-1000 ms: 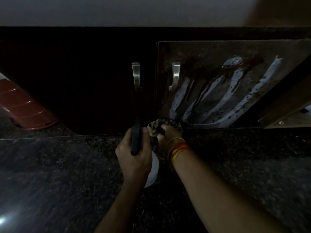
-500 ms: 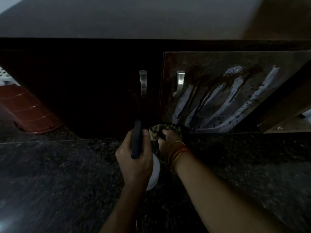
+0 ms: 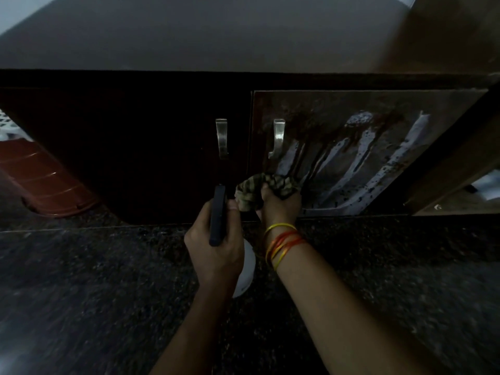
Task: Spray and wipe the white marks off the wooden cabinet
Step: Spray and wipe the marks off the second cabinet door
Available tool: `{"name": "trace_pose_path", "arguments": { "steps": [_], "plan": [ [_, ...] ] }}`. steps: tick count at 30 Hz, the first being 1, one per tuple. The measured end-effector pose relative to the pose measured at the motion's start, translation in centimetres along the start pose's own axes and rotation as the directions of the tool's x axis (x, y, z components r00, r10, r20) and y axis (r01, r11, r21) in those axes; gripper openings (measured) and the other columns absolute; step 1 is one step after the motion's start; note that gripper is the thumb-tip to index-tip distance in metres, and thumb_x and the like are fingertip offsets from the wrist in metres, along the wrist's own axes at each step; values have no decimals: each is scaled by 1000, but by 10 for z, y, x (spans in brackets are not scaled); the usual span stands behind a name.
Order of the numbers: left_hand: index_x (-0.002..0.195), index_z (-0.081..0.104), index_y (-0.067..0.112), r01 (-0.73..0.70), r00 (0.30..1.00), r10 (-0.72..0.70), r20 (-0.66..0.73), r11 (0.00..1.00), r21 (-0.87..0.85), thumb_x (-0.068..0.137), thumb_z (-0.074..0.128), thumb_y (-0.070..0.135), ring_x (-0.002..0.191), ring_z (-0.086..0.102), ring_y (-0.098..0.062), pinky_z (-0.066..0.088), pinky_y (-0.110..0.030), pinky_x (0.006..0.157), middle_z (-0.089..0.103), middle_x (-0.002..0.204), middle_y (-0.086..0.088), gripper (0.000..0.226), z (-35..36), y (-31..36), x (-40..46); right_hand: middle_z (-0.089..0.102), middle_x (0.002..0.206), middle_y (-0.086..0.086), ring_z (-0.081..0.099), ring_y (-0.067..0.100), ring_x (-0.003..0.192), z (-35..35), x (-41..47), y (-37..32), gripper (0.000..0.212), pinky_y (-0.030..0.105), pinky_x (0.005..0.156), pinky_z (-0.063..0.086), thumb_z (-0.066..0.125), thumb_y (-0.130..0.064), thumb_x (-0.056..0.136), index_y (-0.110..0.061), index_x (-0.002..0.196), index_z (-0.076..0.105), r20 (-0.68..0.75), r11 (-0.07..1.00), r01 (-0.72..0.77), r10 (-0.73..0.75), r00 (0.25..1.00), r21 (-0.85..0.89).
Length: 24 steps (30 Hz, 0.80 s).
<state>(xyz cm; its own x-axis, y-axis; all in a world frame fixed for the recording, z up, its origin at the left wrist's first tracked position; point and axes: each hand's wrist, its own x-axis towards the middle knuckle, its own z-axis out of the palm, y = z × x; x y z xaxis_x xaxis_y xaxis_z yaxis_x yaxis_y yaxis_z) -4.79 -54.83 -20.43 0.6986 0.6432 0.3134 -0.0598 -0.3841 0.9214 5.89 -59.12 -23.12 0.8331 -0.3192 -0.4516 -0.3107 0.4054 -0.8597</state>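
The right hand (image 3: 280, 205) has its grip clamped on a bunched, patterned cloth (image 3: 266, 186), fingers curled round it, and holds the cloth against the lower left corner of the right cabinet door (image 3: 338, 109). The left hand (image 3: 216, 247) sits just left of that grip, its own grip clamped round a spray bottle (image 3: 217, 215): the dark spray head projects forward above the knuckles, and the white body shows below the hand.

Directly beyond and to the right of the cloth, white marks (image 3: 351, 169) run in long slanted streaks across the door, with dark wet runs between them. Above the cloth hangs the right metal handle (image 3: 278, 139); the left metal handle (image 3: 221, 138) hangs above the spray head, on the dark left door (image 3: 121, 144). Red and yellow threads (image 3: 281, 243) circle the right wrist. Beneath both arms lies a dark speckled floor (image 3: 94, 293). Far left of the grips, a reddish-brown plastic object (image 3: 46, 182) rests on the floor against the cabinet.
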Motion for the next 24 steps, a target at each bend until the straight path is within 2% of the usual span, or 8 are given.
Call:
{"name": "trace_pose_path", "arguments": {
  "steps": [2,5,7,10,13,18,21,24],
  "plan": [
    [82,54,60,-8,1000,8,-3,1000,-8,90,49,54,50,52,-28,45,-49,47,52,69,-5,11,0,4,0,55,129,18,54,34,117,-6,-1,0,60,59,96,45,70,0,80,-5,133,43,-2,997,36,-36,999,-66],
    [86,52,68,-23,1000,23,9,1000,-18,89,48,55,51,54,-32,46,-50,48,53,63,-9,14,-2,8,1,57,124,22,56,35,114,-16,-5,-4,48,53,96,46,68,6,80,4,124,48,-18,987,60,-63,998,-146],
    [84,52,67,-33,999,33,4,999,-17,88,49,55,50,53,-32,45,-51,47,53,60,-10,13,-3,7,3,59,121,22,57,35,111,-16,-7,-10,46,49,94,48,68,7,79,6,122,51,-24,985,47,-52,998,-167],
    [82,56,62,-10,1000,10,-16,1000,-24,88,50,55,51,54,-28,47,-52,47,54,60,-9,11,-6,2,5,63,113,19,61,31,102,-11,-11,-24,46,51,90,51,72,5,77,4,119,54,-28,981,101,-107,994,-167],
    [79,56,59,13,1000,-13,-24,999,-34,88,50,55,51,55,-27,48,-51,47,57,64,-11,12,-8,1,5,62,100,9,60,21,93,-8,-18,-39,40,39,86,52,73,0,76,-3,112,57,-11,962,207,-212,977,-178],
    [78,55,60,2,999,-3,-34,999,-36,89,51,55,52,56,-31,49,-52,48,58,67,-14,12,-10,4,7,64,103,10,59,17,91,-11,-22,-40,40,26,78,48,75,-3,76,0,112,57,-3,928,286,-295,955,-239],
    [80,56,63,2,999,-4,-44,999,-47,88,51,55,54,57,-34,50,-53,48,59,69,-15,12,-12,5,7,65,107,15,62,24,97,-11,-22,-35,40,26,80,46,75,-3,75,0,110,58,3,911,276,-289,957,-306],
    [79,56,62,-1,999,-3,-53,998,-62,88,52,54,57,58,-35,50,-54,49,59,70,-17,13,-12,7,8,66,102,11,64,27,95,-8,-22,-45,32,33,82,52,76,-8,75,-7,102,60,-14,887,310,-334,942,-342]
  ]
}}
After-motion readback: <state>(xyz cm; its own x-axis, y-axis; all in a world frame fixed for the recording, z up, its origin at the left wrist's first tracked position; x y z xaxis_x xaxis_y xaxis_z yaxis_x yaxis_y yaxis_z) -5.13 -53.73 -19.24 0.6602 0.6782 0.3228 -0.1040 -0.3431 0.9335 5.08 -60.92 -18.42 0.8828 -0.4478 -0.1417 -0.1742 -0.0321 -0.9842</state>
